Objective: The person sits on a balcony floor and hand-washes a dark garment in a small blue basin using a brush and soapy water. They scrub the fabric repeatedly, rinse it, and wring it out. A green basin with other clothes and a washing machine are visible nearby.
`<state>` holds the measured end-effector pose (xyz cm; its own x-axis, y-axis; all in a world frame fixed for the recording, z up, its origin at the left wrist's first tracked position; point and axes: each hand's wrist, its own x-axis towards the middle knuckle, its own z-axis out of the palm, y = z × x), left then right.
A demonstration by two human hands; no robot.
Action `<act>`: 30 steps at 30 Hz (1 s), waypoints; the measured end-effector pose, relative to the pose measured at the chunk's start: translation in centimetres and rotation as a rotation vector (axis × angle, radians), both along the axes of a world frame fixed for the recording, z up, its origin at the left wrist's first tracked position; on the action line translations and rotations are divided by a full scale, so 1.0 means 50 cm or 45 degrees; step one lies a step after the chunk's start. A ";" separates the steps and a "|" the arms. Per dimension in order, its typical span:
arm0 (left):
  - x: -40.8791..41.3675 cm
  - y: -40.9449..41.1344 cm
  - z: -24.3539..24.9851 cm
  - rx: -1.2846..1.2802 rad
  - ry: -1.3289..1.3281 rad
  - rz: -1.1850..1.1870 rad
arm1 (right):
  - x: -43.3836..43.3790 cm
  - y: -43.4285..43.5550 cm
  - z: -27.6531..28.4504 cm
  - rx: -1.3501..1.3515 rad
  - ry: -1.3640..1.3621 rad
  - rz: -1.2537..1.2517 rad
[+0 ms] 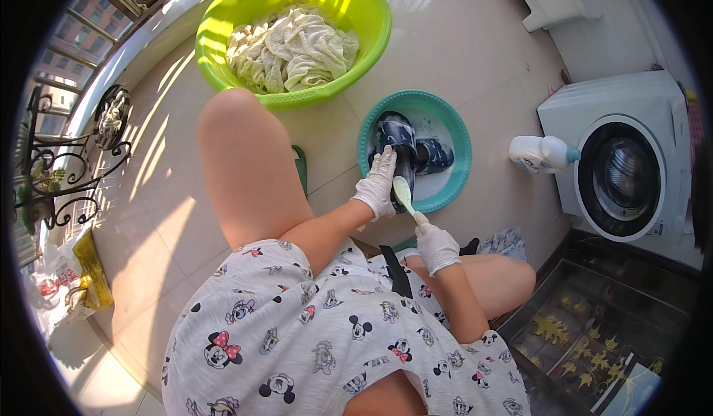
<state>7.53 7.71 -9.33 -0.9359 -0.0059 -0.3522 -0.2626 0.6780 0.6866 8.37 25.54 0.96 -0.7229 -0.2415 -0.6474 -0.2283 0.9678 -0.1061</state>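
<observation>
A teal plastic basin (464,163) sits on the floor before me, with foamy suds inside. My left hand (380,185), in a white glove, grips a dark blue patterned slide slipper (396,129) by its side, over the basin. White foam clings to that slipper's strap. A second slipper (435,156) of the same pattern lies in the suds to its right. My right hand (438,246), gloved too, is closed around the handle of a pale green scrubbing brush (402,191). The brush head rests against the sole of the held slipper; its bristles are hidden.
A lime green tub (365,65) holding wet white cloth stands beyond my left knee. To the right are a white detergent bottle (537,153) and a front-loading washing machine (562,104). A wrought-iron plant stand (83,179) and plastic bags (58,288) line the left side.
</observation>
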 end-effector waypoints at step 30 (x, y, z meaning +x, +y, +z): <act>-0.018 0.046 -0.155 0.013 -0.004 0.220 | -0.175 -0.176 -0.141 -0.019 0.234 -0.062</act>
<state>6.63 10.02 -17.09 -0.9202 -0.1629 -0.3560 -0.3768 0.6155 0.6922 -0.36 16.72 -6.06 -0.8397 -0.2119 -0.5001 -0.1980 0.9768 -0.0814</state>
